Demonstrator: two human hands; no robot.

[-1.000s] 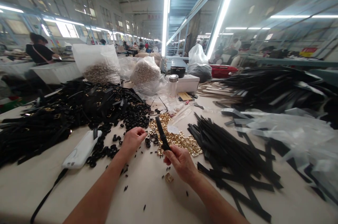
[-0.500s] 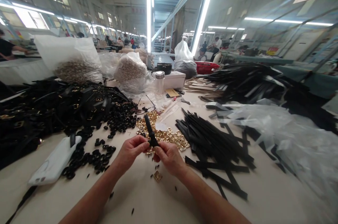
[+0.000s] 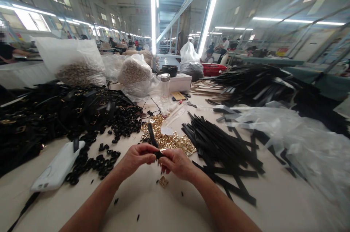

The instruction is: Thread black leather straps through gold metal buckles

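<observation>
A short black strap (image 3: 151,134) is held between my hands, its free end pointing up and away over the gold buckles (image 3: 175,142). My left hand (image 3: 139,158) pinches it between thumb and fingers. Close against it, my right hand (image 3: 176,162) grips the strap's near end, with its fingers closed. A bit of gold shows at the fingertips, but I cannot tell whether it is a buckle on the strap or one behind it. Just below my right hand, a few gold buckles (image 3: 163,181) lie together on the table.
Black strips (image 3: 218,144) are heaped to the right, beside clear plastic sheeting (image 3: 298,126). Small black loops (image 3: 101,164) and a white phone-like object (image 3: 58,168) lie left. Finished-looking buckled straps (image 3: 68,104) pile behind them. A glass bottle (image 3: 165,88) stands at the back.
The strap has tilted lower and slightly left, and less of its near part shows. My left fingers have moved over it, and the gold glint at the fingertips is now visible.
</observation>
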